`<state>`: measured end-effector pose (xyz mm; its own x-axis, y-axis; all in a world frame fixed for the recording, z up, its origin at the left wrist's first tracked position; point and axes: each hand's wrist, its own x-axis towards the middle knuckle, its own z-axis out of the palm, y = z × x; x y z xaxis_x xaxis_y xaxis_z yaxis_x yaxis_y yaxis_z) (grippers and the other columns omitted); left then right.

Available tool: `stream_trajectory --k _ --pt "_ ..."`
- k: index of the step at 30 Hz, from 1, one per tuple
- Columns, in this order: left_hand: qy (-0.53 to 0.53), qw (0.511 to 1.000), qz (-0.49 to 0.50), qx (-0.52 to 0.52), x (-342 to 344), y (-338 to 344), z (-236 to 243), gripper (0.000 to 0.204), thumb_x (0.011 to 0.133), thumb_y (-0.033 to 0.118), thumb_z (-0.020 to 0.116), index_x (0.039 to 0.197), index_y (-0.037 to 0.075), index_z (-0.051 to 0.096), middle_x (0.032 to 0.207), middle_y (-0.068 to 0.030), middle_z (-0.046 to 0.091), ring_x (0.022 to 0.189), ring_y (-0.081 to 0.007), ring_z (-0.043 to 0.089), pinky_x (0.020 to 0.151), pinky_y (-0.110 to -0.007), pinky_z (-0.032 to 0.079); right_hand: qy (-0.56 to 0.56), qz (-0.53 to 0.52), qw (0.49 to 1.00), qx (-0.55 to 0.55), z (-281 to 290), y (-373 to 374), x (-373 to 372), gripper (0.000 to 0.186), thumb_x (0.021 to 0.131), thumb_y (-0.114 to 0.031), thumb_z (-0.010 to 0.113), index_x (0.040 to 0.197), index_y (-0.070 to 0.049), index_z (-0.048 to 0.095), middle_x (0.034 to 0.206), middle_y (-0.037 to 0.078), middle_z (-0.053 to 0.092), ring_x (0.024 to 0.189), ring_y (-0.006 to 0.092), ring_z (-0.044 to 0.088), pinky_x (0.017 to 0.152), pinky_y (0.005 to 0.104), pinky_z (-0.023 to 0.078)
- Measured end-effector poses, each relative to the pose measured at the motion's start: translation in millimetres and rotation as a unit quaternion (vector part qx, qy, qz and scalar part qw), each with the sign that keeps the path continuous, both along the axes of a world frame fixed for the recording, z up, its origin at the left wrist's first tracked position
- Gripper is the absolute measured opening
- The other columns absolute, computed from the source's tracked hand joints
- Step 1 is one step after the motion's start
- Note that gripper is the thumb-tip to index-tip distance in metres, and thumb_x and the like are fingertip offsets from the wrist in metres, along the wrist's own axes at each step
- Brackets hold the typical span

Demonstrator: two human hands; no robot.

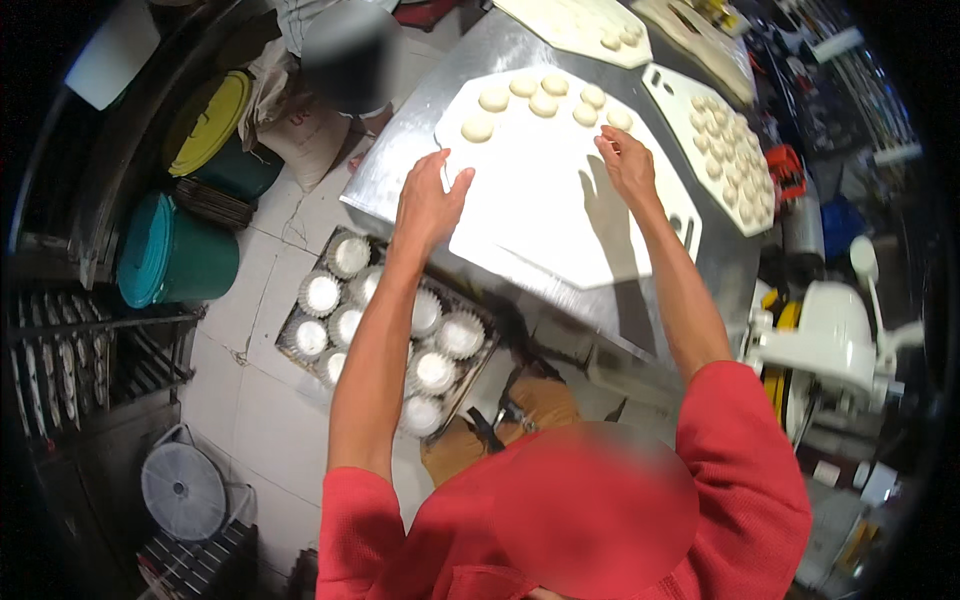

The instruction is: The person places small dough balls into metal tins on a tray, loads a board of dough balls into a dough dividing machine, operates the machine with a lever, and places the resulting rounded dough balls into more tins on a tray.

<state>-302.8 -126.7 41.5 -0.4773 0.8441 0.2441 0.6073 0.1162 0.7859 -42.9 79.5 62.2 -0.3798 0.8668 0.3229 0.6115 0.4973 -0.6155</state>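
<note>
A white octagonal board [530, 195] lies on the metal table in front of me. Several round, pale dough balls [543, 104] sit along its far part. My left hand [432, 198] is at the board's left edge, open, with thumb and fingers apart and nothing between them. Over the right part of the board is my right hand [630, 168], fingers loosely bent but apart and holding nothing visible. Its fingertips are close to the rightmost dough ball [619, 120]; whether they touch it I cannot tell. The right arm casts a shadow on the board.
A second board [655, 85] with many small dough balls lies to the right, another board [560, 25] at the back. Below left, a tray holds several fluted moulds [433, 372]. A white stand mixer [825, 335] is at right; green bins [205, 265] and a person [350, 55] are left.
</note>
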Motion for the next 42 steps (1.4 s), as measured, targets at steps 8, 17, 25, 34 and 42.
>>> stream_trajectory --k 8,17,25,34,42 --pt "0.059 0.969 0.052 -0.233 0 137 11 0.052 0.082 0.030 0.074 0.122 0.000 0.064 0.124 -0.0235 0.058 0.118 -0.0320 0.056 0.099 -0.042 0.049 -0.150 -0.006 0.987 -0.053 -21 113 -27 0.035 0.093 -0.026 0.065 0.111 0.004 0.065 0.100 0.024 0.066 0.096 0.0412 0.067 0.086 0.0480 0.052" --pt "-0.414 0.905 0.097 -0.032 2 196 4 0.046 0.079 0.030 0.079 0.113 0.002 0.067 0.094 -0.0082 0.068 0.090 -0.0176 0.066 0.082 -0.030 0.053 0.252 0.062 0.834 -0.487 -15 144 -46 0.032 0.088 -0.022 0.075 0.109 -0.003 0.060 0.100 0.006 0.060 0.089 0.0135 0.060 0.071 0.0337 0.053" --pt "-0.053 0.980 0.166 -0.101 7 218 -39 0.028 0.064 0.026 0.073 0.079 0.003 0.074 0.085 -0.0219 0.073 0.082 -0.0360 0.072 0.074 -0.042 0.058 0.002 0.145 0.952 -0.269 -59 138 -69 0.024 0.081 -0.030 0.085 0.088 -0.014 0.067 0.072 -0.007 0.057 0.061 0.0040 0.048 0.053 0.0249 0.040" --pt "-0.316 0.925 0.210 0.026 125 -154 -19 0.030 0.086 0.022 0.075 0.109 0.004 0.071 0.098 -0.0075 0.073 0.088 -0.0151 0.068 0.080 -0.031 0.054 0.059 0.277 0.915 -0.288 -17 -127 -35 0.032 0.084 -0.016 0.082 0.108 -0.004 0.064 0.094 0.002 0.064 0.081 0.0079 0.056 0.073 0.0232 0.046" --pt "-0.235 0.856 0.375 -0.268 169 -405 -175 0.031 0.086 0.022 0.074 0.111 0.004 0.067 0.103 -0.0167 0.074 0.090 -0.0305 0.072 0.081 -0.040 0.056 -0.277 0.478 0.787 -0.274 -154 -381 -61 0.033 0.087 -0.019 0.075 0.113 -0.002 0.062 0.105 0.021 0.071 0.097 0.0359 0.071 0.082 0.0427 0.054"
